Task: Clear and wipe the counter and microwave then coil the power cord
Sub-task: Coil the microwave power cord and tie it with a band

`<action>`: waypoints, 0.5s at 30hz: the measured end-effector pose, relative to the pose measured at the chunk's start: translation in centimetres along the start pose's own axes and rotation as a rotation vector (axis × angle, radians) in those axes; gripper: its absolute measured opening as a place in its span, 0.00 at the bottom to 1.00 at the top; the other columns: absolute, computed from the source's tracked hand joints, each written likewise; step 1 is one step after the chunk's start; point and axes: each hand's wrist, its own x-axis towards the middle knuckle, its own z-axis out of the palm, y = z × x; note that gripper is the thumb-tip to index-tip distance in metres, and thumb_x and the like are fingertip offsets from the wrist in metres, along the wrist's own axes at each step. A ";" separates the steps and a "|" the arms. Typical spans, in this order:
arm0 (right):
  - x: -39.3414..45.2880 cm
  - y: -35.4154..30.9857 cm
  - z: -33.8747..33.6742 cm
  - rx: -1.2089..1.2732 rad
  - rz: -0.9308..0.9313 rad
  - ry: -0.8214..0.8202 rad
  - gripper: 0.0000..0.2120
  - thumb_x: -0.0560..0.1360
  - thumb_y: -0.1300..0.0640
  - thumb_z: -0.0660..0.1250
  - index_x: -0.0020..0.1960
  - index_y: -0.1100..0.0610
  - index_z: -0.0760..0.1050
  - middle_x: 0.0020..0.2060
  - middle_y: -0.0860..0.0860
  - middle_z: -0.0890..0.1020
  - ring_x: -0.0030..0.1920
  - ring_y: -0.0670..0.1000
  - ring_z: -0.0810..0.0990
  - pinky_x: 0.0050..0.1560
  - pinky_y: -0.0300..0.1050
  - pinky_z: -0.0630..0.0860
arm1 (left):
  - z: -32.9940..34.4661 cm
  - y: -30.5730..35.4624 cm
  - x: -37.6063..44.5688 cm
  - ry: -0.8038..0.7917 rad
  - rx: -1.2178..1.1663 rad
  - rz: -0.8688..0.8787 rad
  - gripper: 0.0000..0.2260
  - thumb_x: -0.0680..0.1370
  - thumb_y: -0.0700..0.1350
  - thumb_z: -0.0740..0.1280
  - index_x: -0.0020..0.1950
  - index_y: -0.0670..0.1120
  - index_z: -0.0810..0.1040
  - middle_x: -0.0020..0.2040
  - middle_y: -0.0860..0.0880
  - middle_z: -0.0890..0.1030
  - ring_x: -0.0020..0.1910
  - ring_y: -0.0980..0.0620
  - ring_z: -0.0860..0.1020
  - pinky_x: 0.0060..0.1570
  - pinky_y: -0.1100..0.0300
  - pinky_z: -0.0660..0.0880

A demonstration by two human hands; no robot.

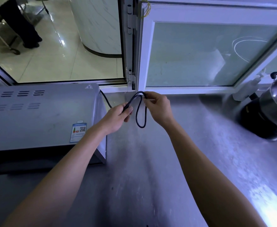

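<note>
Reaching out over a bare grey counter (pixel 151 169), scuffed and streaked with light, I am holding the cord (pixel 141 112) up between both hands. My left hand (pixel 118 117) is gripping it with the fingers curled shut around a doubled stretch, thumb pressing on top. My right hand (pixel 158 106) is pinching the top of the bend between thumb and fingertips, the other fingers folding loosely in. Between them one narrow loop is hanging down, its bottom sitting just above the counter or touching it; I cannot tell which. From my left hand the cord is running back behind the microwave (pixel 41 115).

The microwave is sitting to my left on the counter, its grey top showing two rows of vent slots. A blue energy label (pixel 78 132) with a QR code is lying near its front right corner; the print is too small to read. At the back right corner a triangular hot-surface sign (pixel 88 86) is showing.

To my right a steel pot (pixel 276 102) is resting on a black base. At the back edge a white-framed window (pixel 200 54) with frosted glass is standing, a yellow band (pixel 146 9) hanging at its top corner. Through the opening on the left, glossy pale floor tiles are gleaming, and a person in dark trousers (pixel 20 23) is standing there.
</note>
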 end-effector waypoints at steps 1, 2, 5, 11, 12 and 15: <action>-0.2 -0.1 0.0 -0.034 -0.032 -0.021 0.16 0.76 0.57 0.69 0.62 0.48 0.80 0.46 0.40 0.84 0.48 0.36 0.81 0.52 0.36 0.75 | 0.1 0.1 0.0 -0.008 0.022 -0.001 0.14 0.84 0.55 0.57 0.45 0.50 0.74 0.33 0.55 0.76 0.32 0.57 0.71 0.34 0.61 0.67; -0.4 -0.2 -0.1 -0.063 -0.071 -0.050 0.21 0.75 0.57 0.71 0.67 0.48 0.77 0.52 0.41 0.83 0.54 0.38 0.80 0.56 0.37 0.75 | 0.1 0.2 0.0 -0.017 0.036 -0.001 0.15 0.84 0.56 0.56 0.45 0.49 0.74 0.33 0.54 0.76 0.33 0.55 0.71 0.36 0.58 0.68; -0.6 -0.1 0.2 -0.251 -0.204 -0.097 0.31 0.73 0.52 0.74 0.74 0.47 0.69 0.64 0.47 0.79 0.63 0.48 0.75 0.61 0.42 0.73 | -0.1 0.3 0.0 -0.036 0.049 0.000 0.16 0.84 0.57 0.56 0.44 0.50 0.75 0.33 0.54 0.75 0.34 0.54 0.70 0.39 0.55 0.68; -0.1 -0.5 0.5 -0.502 -0.327 0.160 0.11 0.76 0.45 0.68 0.56 0.48 0.78 0.41 0.48 0.82 0.42 0.56 0.79 0.38 0.47 0.76 | -0.8 0.2 -0.4 -0.058 0.044 0.013 0.14 0.84 0.55 0.58 0.42 0.50 0.74 0.34 0.52 0.73 0.33 0.54 0.68 0.37 0.55 0.67; 0.0 -0.5 0.5 -0.513 -0.342 0.167 0.10 0.76 0.46 0.67 0.54 0.48 0.79 0.39 0.48 0.82 0.40 0.56 0.78 0.36 0.47 0.75 | -0.9 0.2 -0.5 -0.058 0.032 0.015 0.14 0.84 0.54 0.59 0.42 0.50 0.74 0.34 0.52 0.73 0.34 0.54 0.69 0.38 0.54 0.67; 0.2 -0.3 0.4 -0.506 -0.328 0.140 0.07 0.76 0.49 0.67 0.52 0.48 0.79 0.36 0.48 0.81 0.37 0.56 0.77 0.34 0.46 0.73 | -1.2 0.2 -0.7 -0.049 0.019 0.040 0.14 0.82 0.55 0.61 0.44 0.47 0.75 0.34 0.52 0.71 0.35 0.53 0.69 0.41 0.53 0.67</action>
